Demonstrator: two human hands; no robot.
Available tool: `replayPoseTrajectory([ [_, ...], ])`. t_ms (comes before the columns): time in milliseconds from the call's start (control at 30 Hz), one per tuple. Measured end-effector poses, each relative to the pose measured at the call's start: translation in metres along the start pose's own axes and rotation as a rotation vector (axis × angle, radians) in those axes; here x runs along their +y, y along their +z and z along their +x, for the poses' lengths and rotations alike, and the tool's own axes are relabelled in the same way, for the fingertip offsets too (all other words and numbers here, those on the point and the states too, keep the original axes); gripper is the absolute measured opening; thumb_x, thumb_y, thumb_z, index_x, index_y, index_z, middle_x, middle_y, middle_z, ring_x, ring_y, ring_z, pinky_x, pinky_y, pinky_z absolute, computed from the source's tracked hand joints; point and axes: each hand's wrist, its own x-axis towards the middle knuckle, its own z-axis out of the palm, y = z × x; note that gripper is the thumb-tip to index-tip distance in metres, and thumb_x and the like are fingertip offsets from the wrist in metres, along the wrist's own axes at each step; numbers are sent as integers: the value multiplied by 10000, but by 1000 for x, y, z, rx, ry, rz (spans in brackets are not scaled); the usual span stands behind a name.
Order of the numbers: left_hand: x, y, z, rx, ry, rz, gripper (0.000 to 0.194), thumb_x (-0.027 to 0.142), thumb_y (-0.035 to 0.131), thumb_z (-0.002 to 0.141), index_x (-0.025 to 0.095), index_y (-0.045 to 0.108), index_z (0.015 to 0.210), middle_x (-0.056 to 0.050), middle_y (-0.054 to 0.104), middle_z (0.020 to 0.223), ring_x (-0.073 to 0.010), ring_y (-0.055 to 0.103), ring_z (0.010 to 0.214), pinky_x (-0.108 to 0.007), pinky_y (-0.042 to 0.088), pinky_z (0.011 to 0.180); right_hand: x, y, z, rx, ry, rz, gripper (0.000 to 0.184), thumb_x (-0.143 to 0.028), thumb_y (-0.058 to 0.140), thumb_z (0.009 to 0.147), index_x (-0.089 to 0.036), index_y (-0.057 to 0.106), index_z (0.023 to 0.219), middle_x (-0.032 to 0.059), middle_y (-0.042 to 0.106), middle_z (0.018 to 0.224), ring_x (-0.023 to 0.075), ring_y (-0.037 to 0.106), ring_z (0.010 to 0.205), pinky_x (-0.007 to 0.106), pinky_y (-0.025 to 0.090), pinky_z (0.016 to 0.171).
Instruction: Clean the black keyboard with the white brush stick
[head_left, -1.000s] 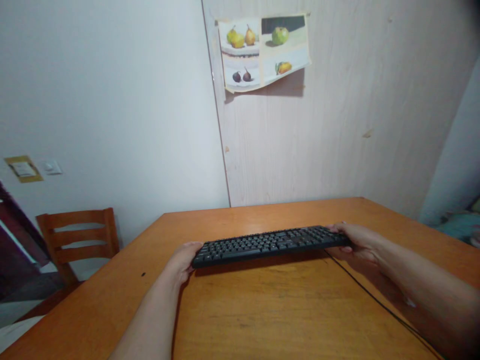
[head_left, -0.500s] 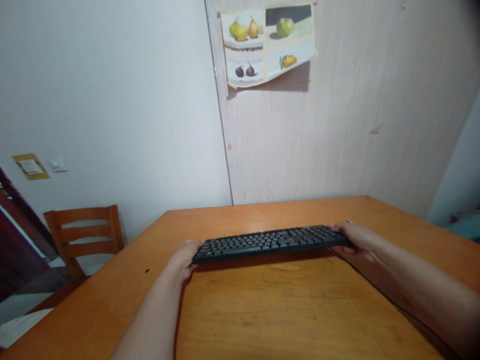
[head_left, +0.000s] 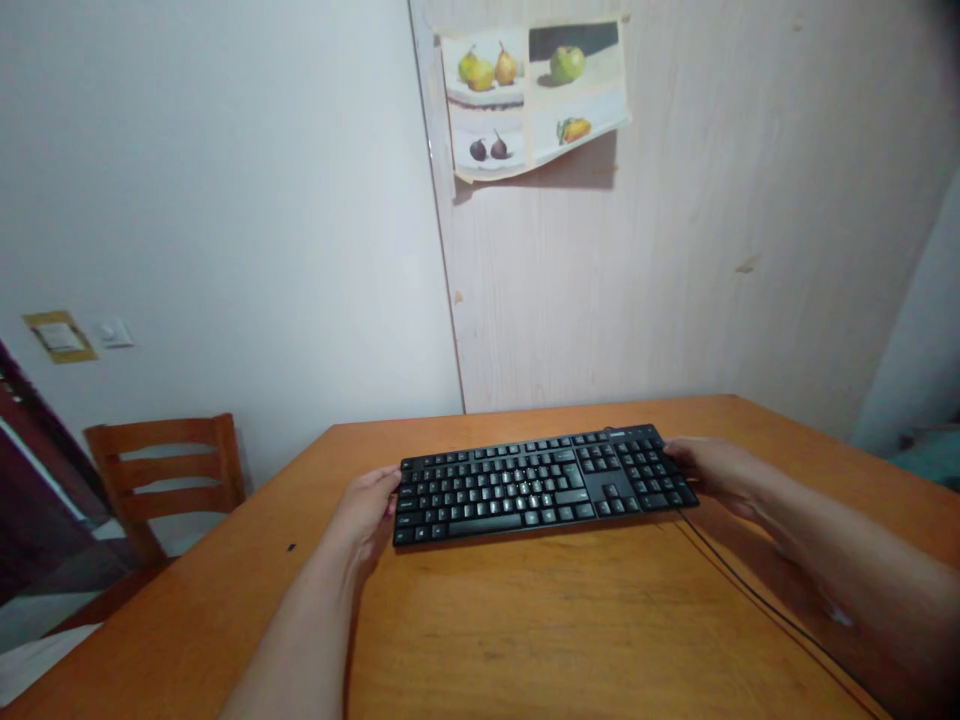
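A hand could pass over the bare near part of the table (head_left: 540, 630), or along the strip behind the keyboard (head_left: 517, 490). Across the middle the keyboard bars the way, the left hand (head_left: 367, 505) and right hand (head_left: 716, 475) at its ends, while the cable (head_left: 750, 588) crosses the near right side; any gap beneath the keyboard is hard to judge from this angle.

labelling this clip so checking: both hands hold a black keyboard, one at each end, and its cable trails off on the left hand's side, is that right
The side is wrong: the head view shows the cable trailing off on the right hand's side. The left hand does hold the black keyboard's other end.
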Motion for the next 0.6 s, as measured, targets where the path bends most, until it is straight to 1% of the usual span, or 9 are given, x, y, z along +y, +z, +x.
replayPoseTrajectory([
  [67,7,-2,-1,28,46,38,354,402,740,624,130,702,847,46,563,568,-57,383,432,-191,240,445,-7,0,-3,-40,-41,25,182,-273,567,762,-188,701,850,81,748,875,182,660,725,261,506,592],
  [133,11,-5,0,55,92,75,395,424,741,642,128,714,903,22,615,642,-62,433,461,-192,275,452,-10,-1,-4,-43,-106,59,213,-258,566,773,-211,705,928,67,747,947,187,663,789,278,517,657],
  [267,12,-9,2,76,136,49,441,441,735,669,128,714,978,-14,676,767,-78,534,545,-194,392,513,-10,-1,-7,-19,-196,119,201,-238,589,795,-239,681,974,46,731,1015,191,654,885,302,528,759],
  [433,16,-4,-2,91,104,-77,400,447,734,666,116,700,888,-23,692,776,-94,593,583,-200,454,539,-2,-1,-10,-37,-263,134,216,-272,625,816,-254,650,1029,39,707,1089,207,626,1042,319,526,852],
  [533,18,-2,-4,95,88,-93,418,485,750,671,119,674,857,-17,681,731,-108,616,579,-209,476,544,3,-2,-9,-34,-282,122,215,-294,643,816,-250,636,1026,39,696,1126,208,617,1070,332,523,888],
  [600,17,-3,-3,92,101,-79,431,506,760,677,124,660,851,-15,674,713,-116,625,578,-213,481,540,7,-1,-7,-36,-301,104,216,-315,657,812,-239,634,1012,44,692,1146,210,617,1077,335,522,898],
])
